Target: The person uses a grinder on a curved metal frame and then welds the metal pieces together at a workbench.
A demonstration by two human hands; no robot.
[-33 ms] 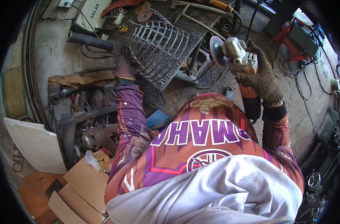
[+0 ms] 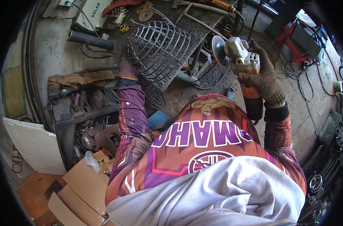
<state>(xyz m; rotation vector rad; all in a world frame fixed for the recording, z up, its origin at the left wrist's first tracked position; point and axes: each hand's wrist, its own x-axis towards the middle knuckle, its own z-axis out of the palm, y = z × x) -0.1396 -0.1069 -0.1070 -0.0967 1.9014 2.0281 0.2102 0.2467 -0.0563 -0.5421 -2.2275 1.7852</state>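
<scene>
My left hand, in a dark knit glove, is closed on the left end of a cage of curved metal bars. Its fingers are dark and partly hidden there. The cage lies on its side on a grimy worktable. My right hand, also gloved, wraps round an angle grinder with a pale head and an orange and black body. The grinder is held up to the right of the table, and its round disc stands apart from the cage.
A dark metal tube lies left of the cage, with loose discs behind it. Below left are a shelf of scrap parts and cardboard. Cables trail over the floor at right, near a red-framed machine.
My left hand and the cage's left end have shifted very slightly. My right hand and the grinder stay in place.
</scene>
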